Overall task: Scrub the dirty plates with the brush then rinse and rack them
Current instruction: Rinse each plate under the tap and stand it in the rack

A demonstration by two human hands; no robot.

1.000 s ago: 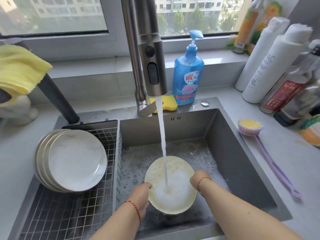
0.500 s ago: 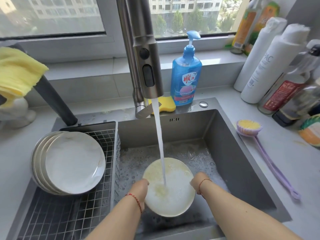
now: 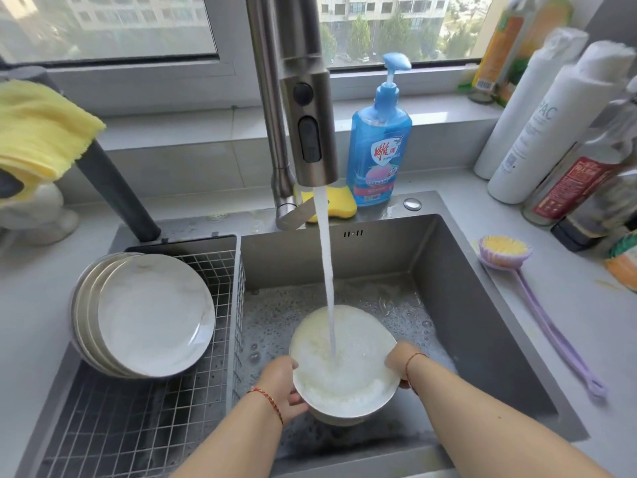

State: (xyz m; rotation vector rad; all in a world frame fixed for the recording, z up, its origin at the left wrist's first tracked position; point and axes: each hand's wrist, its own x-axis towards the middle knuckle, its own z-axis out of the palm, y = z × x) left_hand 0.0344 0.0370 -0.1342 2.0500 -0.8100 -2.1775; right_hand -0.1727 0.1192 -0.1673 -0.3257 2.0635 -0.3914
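- Head view: a white plate (image 3: 344, 360) is held low inside the steel sink (image 3: 482, 305), tilted a little, with a stream of water (image 3: 325, 270) from the pull-down tap (image 3: 306, 108) striking near its middle; foam and yellowish residue lie on its face.
- The left hand (image 3: 281, 388) grips the plate's left rim, fingers curled under the edge; a red cord circles that wrist.
- The right hand (image 3: 400, 362) grips the right rim, its fingers hidden behind the plate; a red cord sits on this wrist too.
- Suds and bubbles cover the sink floor around the plate.
- To the left, a wire rack (image 3: 144, 419) sits in the sink's left part, and a stack of plates (image 3: 144, 315) leans on edge in it, faces toward the basin.
- The purple brush (image 3: 510, 253) lies on the grey surface (image 3: 586, 339) right of the sink, yellow bristles up, handle pointing toward the viewer, untouched.
- Behind the tap stand a blue soap bottle (image 3: 379, 146) and a yellow sponge (image 3: 339, 205), touching or nearly so.
- A yellow cloth (image 3: 38, 129) hangs at far left; several bottles (image 3: 551, 125) crowd the right corner.
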